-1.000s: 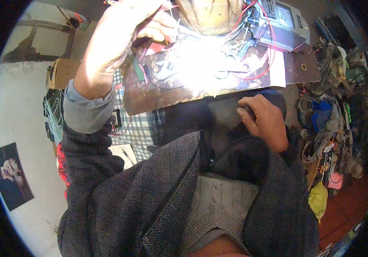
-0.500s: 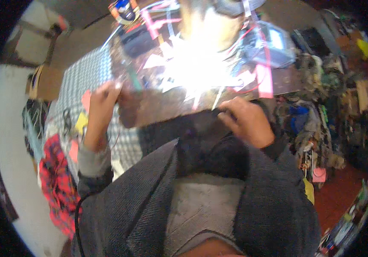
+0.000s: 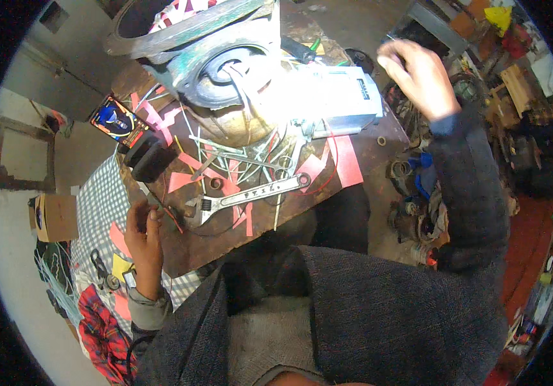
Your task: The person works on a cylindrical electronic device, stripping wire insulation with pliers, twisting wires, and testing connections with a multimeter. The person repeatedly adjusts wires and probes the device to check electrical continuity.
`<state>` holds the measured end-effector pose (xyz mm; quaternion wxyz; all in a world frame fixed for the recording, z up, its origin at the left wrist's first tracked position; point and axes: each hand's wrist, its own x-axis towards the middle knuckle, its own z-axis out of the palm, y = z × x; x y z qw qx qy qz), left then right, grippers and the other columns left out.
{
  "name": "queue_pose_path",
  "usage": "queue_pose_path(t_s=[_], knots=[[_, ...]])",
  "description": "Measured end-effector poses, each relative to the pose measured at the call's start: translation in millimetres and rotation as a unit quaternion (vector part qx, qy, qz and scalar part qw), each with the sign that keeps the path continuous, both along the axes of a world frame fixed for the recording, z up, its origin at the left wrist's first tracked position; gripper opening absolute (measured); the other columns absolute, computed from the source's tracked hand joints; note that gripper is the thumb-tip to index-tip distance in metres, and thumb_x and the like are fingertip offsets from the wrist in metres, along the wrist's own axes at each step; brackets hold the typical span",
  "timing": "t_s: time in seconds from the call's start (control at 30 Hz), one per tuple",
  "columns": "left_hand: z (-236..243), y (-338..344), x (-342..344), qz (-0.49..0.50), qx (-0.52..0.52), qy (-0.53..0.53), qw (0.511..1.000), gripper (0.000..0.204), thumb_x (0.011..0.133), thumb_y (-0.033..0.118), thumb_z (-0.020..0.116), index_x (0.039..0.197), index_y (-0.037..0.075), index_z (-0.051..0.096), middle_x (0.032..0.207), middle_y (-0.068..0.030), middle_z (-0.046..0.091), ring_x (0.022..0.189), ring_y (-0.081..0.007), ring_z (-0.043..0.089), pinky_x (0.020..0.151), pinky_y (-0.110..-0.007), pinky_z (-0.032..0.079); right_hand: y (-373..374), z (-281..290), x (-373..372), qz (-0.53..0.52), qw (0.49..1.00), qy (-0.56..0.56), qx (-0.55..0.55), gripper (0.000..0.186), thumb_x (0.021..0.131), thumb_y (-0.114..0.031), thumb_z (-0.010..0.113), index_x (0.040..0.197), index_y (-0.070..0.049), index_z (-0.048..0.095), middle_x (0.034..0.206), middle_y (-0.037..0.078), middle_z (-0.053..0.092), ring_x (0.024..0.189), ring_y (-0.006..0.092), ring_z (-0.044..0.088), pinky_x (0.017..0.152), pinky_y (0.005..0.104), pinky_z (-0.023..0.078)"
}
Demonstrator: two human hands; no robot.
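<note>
Right hand (image 3: 423, 80) has moved up beside the meter (image 3: 363, 106); left hand (image 3: 143, 243) also curls, grips unclear.

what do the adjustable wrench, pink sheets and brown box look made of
Wrench: metal, probably steel, silvery with a dull sheen. Pink sheets: likely paper or thin card, matte, flat, straight-edged. Brown box: seemingly cardboard, matte, with tan sides.

- Worn brown worktop (image 3: 183, 251)
- Silver adjustable wrench (image 3: 257, 192) lying near the front edge
- Pink paper pieces (image 3: 347, 164), scattered
- Pale thin strips (image 3: 277, 213), strewn loosely
- Grey boxy meter (image 3: 370, 96), toward the right
- Small metal ring (image 3: 381, 140) near it
</note>
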<state>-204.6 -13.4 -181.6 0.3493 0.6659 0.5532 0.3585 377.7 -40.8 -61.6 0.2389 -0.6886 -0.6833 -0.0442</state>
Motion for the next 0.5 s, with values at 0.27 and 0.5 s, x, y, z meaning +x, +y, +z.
queue_pose_path(t_s=[0.27, 0.5], knots=[[43.0, -24.6, 37.1, 0.012, 0.012, 0.07, 0.997, 0.034, 0.102, 0.003, 0.063, 0.135, -0.003, 0.057, 0.118, -0.0151, 0.073, 0.109, -0.0218, 0.072, 0.097, -0.035, 0.055, 170.4, -96.2, 33.9, 0.122, 0.954, -0.255, -0.096, 0.038, 0.09, -0.012, 0.067, 0.129, -0.012, 0.069, 0.13, 0.016, 0.065, 0.126, 0.037, 0.061, 0.105, 0.0488, 0.05], [54.1, -46.0, 26.6, 0.028, 0.008, 0.066, 0.997, 0.038, 0.105, 0.005, 0.061, 0.142, -0.002, 0.051, 0.122, -0.0161, 0.07, 0.107, -0.0236, 0.072, 0.09, -0.033, 0.056, 195.7, -122.0, 27.4, 0.191, 0.922, -0.287, -0.178, 0.036, 0.089, -0.019, 0.072, 0.124, -0.01, 0.07, 0.121, 0.015, 0.072, 0.118, 0.0326, 0.067, 0.101, 0.0509, 0.05]])
